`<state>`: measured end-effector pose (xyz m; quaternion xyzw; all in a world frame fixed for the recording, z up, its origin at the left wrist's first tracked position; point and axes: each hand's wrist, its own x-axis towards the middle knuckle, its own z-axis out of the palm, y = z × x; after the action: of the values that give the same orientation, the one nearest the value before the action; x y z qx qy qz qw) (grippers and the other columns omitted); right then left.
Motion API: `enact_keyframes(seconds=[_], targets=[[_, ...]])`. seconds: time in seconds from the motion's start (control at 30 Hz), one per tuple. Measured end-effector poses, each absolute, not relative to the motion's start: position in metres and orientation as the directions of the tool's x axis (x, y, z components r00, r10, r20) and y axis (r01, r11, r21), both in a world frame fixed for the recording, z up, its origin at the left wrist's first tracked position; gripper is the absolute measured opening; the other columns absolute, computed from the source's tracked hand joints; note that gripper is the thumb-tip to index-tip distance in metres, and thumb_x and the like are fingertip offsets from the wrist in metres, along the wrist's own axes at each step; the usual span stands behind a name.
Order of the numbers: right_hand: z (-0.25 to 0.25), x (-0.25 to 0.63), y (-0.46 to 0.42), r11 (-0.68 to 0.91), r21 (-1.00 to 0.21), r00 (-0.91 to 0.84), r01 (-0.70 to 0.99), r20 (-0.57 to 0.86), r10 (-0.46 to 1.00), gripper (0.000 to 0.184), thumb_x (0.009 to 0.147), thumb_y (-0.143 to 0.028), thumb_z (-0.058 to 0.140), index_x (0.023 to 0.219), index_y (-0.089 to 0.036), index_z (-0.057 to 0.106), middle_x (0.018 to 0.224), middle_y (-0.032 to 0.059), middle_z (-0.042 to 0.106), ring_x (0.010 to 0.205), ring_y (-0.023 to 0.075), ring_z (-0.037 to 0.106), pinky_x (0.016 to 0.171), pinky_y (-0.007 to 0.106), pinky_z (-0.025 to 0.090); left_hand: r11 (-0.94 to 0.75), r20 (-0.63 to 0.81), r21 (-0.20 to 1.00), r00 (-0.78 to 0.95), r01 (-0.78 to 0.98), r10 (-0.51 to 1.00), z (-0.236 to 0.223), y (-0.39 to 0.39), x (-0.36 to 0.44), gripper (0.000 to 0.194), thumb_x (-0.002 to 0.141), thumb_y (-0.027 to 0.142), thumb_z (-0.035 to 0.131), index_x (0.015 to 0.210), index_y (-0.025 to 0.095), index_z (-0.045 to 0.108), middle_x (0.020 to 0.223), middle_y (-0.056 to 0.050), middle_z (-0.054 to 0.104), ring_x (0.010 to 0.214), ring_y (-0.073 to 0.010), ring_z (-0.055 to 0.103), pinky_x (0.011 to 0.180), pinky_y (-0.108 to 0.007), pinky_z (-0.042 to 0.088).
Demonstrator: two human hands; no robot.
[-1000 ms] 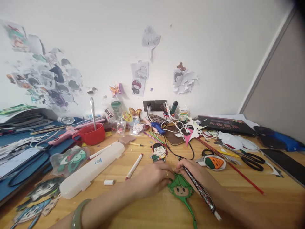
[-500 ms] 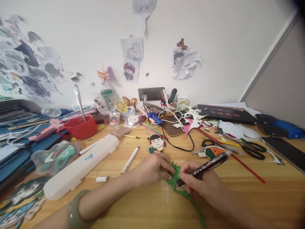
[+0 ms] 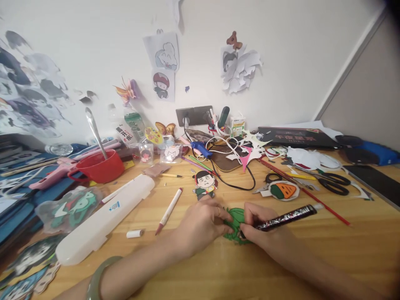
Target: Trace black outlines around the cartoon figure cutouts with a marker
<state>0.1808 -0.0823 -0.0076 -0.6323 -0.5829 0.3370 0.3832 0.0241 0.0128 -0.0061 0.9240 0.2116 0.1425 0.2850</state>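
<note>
A green cartoon cutout (image 3: 237,214) is between my hands, low over the wooden table. My left hand (image 3: 203,225) has its fingers closed on the cutout's left edge; a ring and a bangle are on this arm. In my right hand (image 3: 261,227) is a black patterned marker pen (image 3: 289,216), slanting up to the right, its tip down at the cutout and mostly hidden by the fingers. Just beyond my left hand lies a cartoon figure cutout (image 3: 204,183). An uncapped red marker (image 3: 168,210) and a white cap (image 3: 134,233) rest to the left.
A long translucent case (image 3: 106,221) and a red mug (image 3: 101,166) with a spoon stand left. To the right are black-handled scissors (image 3: 333,183), a carrot cutout (image 3: 283,190), a red pencil (image 3: 325,206) and a dark phone (image 3: 375,181). Cables, paper scraps and a pen holder (image 3: 218,125) fill the back.
The green cutout has been turned, and its long green strip no longer shows at the lower right. The pen has tipped flatter and swung rightward. The camera view has shifted slightly.
</note>
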Motion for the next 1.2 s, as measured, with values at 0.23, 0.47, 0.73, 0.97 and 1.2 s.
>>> enact_keyframes(seconds=[0.23, 0.47, 0.73, 0.97, 1.2], targets=[[-0.0087, 0.1815, -0.0823, -0.006, -0.870, 0.070, 0.494, 0.033, 0.997, 0.023, 0.072, -0.013, 0.046, 0.056, -0.021, 0.031, 0.052, -0.0066, 0.033, 0.051, 0.0095, 0.030, 0.047, 0.023, 0.022, -0.714, 0.120, 0.610, 0.850, 0.345, 0.514, -0.0073, 0.0109, 0.0237, 0.012, 0.071, 0.025, 0.071, 0.082, 0.023, 0.068, 0.080, 0.001, 0.062, 0.082, -0.0166, 0.053, 0.072, -0.025, 0.040], [-0.0085, 0.1818, -0.0825, 0.001, -0.866, 0.066, 0.501, 0.040, 0.997, 0.024, 0.070, -0.010, 0.046, 0.055, -0.020, 0.030, 0.052, -0.0068, 0.033, 0.051, 0.0093, 0.030, 0.047, 0.023, 0.021, -0.705, 0.137, 0.627, 0.844, 0.331, 0.518, -0.0105, 0.0122, 0.0249, 0.013, 0.069, 0.026, 0.073, 0.080, 0.022, 0.067, 0.081, 0.002, 0.062, 0.082, -0.0157, 0.053, 0.072, -0.024, 0.039], [-0.0070, 0.1810, -0.0834, 0.003, -0.876, 0.067, 0.482, 0.040, 0.997, 0.023, 0.069, -0.009, 0.045, 0.055, -0.020, 0.030, 0.051, -0.0071, 0.032, 0.051, 0.0094, 0.030, 0.046, 0.023, 0.022, -0.714, 0.126, 0.608, 0.845, 0.348, 0.519, -0.0091, 0.0119, 0.0248, 0.015, 0.070, 0.027, 0.072, 0.083, 0.022, 0.067, 0.082, 0.001, 0.061, 0.084, -0.0170, 0.052, 0.072, -0.026, 0.039], [-0.0075, 0.1818, -0.0838, 0.010, -0.883, 0.063, 0.470, 0.045, 0.997, 0.023, 0.069, -0.009, 0.045, 0.055, -0.021, 0.030, 0.051, -0.0070, 0.032, 0.051, 0.0097, 0.030, 0.046, 0.023, 0.022, -0.721, 0.141, 0.611, 0.851, 0.327, 0.505, -0.0106, 0.0130, 0.0250, 0.016, 0.069, 0.027, 0.073, 0.083, 0.021, 0.066, 0.082, 0.001, 0.061, 0.083, -0.0169, 0.052, 0.072, -0.025, 0.039], [-0.0086, 0.1831, -0.0835, 0.011, -0.883, 0.068, 0.469, 0.048, 0.997, 0.024, 0.068, -0.009, 0.045, 0.055, -0.021, 0.029, 0.052, -0.0069, 0.032, 0.051, 0.0099, 0.030, 0.047, 0.023, 0.022, -0.726, 0.153, 0.613, 0.855, 0.311, 0.495, -0.0114, 0.0136, 0.0246, 0.016, 0.069, 0.026, 0.073, 0.083, 0.021, 0.066, 0.082, 0.001, 0.061, 0.083, -0.0163, 0.051, 0.073, -0.025, 0.038]])
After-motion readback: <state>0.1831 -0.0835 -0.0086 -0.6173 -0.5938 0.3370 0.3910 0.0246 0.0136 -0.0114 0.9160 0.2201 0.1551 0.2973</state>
